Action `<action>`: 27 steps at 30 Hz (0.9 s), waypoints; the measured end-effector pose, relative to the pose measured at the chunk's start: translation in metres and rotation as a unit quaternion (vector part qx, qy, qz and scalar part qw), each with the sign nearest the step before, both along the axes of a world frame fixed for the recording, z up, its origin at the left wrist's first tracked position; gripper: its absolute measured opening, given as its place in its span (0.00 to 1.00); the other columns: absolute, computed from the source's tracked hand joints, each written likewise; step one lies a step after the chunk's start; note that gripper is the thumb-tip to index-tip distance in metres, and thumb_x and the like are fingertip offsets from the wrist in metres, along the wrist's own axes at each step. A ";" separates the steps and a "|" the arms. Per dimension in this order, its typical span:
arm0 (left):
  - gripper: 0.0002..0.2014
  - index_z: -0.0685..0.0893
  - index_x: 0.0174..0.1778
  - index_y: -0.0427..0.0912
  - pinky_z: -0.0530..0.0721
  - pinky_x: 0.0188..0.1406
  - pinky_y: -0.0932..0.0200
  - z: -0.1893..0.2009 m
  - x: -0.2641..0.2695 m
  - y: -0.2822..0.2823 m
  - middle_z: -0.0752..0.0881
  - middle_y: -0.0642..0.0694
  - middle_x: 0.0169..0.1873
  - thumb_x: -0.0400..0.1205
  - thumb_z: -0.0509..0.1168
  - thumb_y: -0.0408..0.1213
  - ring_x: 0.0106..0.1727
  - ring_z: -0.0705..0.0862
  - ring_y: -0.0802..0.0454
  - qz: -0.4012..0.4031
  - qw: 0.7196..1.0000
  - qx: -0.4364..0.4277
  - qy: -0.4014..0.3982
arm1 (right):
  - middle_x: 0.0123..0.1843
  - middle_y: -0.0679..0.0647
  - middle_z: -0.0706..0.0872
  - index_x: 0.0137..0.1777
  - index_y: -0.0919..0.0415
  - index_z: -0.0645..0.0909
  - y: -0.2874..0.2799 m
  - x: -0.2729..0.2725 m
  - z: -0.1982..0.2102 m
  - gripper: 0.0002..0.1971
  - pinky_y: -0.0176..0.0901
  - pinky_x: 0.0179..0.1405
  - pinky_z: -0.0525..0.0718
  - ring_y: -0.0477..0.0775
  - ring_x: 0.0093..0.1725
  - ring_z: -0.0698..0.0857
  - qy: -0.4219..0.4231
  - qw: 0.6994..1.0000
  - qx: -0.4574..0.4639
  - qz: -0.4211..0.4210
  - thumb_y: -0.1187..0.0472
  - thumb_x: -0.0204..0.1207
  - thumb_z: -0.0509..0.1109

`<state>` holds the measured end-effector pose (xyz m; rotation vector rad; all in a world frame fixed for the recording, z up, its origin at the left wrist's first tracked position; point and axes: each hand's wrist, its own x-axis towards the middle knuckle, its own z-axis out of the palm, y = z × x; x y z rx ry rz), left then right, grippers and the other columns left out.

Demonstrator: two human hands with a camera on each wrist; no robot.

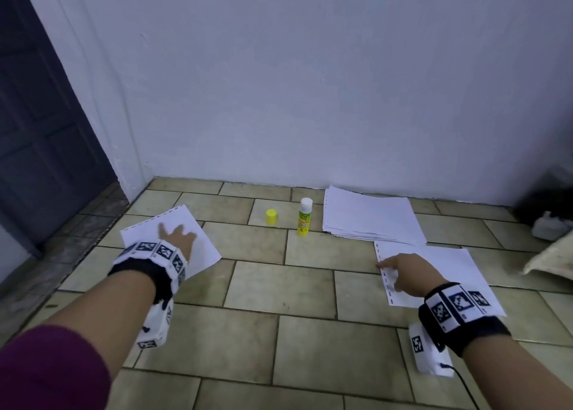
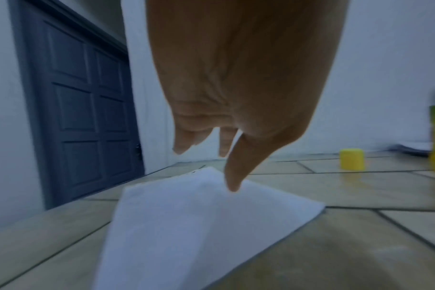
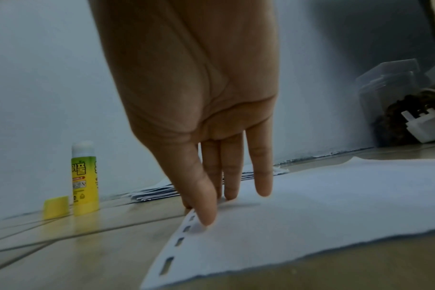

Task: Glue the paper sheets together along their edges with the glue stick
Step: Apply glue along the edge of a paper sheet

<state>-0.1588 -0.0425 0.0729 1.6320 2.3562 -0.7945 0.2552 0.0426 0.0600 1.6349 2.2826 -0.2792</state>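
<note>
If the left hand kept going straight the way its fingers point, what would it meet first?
The left hand hangs fingers-down over the left paper sheet, so it would probably meet that sheet first, then the tiled floor beneath. How much gap remains is unclear.

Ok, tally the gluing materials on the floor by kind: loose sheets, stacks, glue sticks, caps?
Loose paper sheets: 2, the left sheet and the right sheet
Paper stacks: 1, the stack by the wall
Glue sticks: 1, the glue stick, standing uncapped
Caps: 1, the yellow cap
Total: 5
</note>
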 end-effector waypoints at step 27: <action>0.37 0.44 0.84 0.59 0.50 0.78 0.27 -0.036 0.132 0.005 0.37 0.53 0.84 0.85 0.60 0.51 0.84 0.37 0.43 -0.216 0.946 -0.056 -0.235 | 0.55 0.52 0.86 0.54 0.58 0.84 0.007 -0.048 0.009 0.09 0.36 0.48 0.75 0.48 0.48 0.80 0.239 0.968 0.059 -0.055 0.59 0.74 0.74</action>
